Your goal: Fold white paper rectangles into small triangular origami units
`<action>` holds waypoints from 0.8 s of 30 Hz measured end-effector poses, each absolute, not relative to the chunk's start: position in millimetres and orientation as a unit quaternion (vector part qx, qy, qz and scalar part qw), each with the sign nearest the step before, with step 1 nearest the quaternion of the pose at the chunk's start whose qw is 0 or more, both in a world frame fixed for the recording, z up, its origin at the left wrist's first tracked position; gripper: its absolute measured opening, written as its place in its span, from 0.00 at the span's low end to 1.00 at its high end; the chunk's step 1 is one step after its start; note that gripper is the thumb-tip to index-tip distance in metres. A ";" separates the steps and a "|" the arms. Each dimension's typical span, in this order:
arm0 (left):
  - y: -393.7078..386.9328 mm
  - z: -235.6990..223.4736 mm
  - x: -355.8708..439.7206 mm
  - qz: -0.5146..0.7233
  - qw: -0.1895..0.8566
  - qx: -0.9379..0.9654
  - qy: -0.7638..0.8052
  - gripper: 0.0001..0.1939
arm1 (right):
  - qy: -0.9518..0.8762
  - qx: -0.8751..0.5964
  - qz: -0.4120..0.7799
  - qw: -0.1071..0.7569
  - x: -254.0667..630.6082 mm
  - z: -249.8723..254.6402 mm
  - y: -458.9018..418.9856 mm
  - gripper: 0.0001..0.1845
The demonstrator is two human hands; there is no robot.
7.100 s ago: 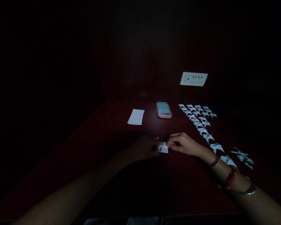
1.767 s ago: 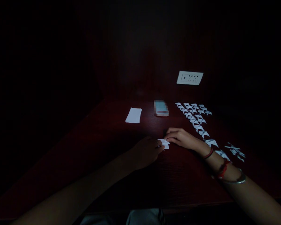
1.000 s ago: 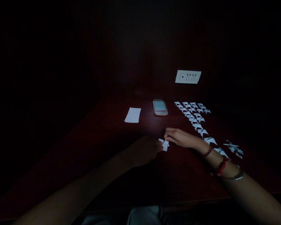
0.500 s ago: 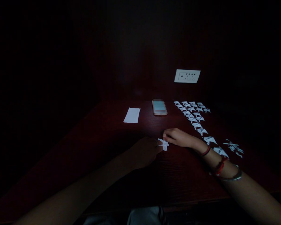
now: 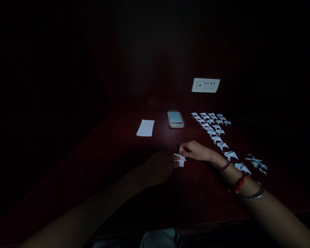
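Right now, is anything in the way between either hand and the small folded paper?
Nothing visible. The left hand has its fingers on the folded paper; the right hand is at its far edge, contact unclear. The paper stack and phone-like device lie farther back, outside both gaps.

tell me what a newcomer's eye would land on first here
Likely the rows of small folded white paper pieces, pale against the dark red table, on its right side. Then the white rectangular socket plate above them. Just below centre, the left hand and right hand are both at a folded white paper.
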State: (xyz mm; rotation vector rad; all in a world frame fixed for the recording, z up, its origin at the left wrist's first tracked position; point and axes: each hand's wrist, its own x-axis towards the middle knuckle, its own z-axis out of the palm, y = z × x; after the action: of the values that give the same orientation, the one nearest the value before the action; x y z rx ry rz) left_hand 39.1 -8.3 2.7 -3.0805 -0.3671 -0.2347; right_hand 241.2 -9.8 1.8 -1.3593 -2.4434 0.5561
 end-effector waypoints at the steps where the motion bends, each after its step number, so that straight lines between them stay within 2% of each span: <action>1: -7.2 2.1 38.8 -0.075 0.004 -0.990 -0.122 0.17 | -0.846 -0.473 0.194 0.149 241.3 1.3 -9.8 0.07; 9: -3.7 4.7 37.5 -0.077 -0.055 -0.988 -0.121 0.20 | -0.840 -0.484 0.188 0.159 240.1 1.1 -13.9 0.07; 14: -4.6 5.8 38.2 -0.069 -0.060 -0.988 -0.122 0.20 | -0.813 -0.512 0.184 0.208 239.3 -0.9 -19.4 0.08; 17: -6.3 6.1 38.3 -0.074 -0.058 -0.988 -0.119 0.21 | -0.832 -0.481 0.166 0.221 243.3 2.1 -24.3 0.09; 21: -6.8 6.8 37.8 -0.083 -0.056 -0.987 -0.125 0.22 | -0.892 -0.392 0.150 0.170 249.4 10.5 -32.2 0.11; 24: -2.2 7.3 35.8 -0.079 -0.066 -0.988 -0.116 0.21 | -0.907 -0.384 0.115 0.127 249.9 14.1 -36.2 0.13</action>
State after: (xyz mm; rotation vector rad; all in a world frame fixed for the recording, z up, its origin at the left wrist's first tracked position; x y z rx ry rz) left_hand 35.8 -2.2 7.3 -3.2418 -0.3799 -0.2589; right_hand 249.9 -36.2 14.1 -1.1184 -2.6396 0.3352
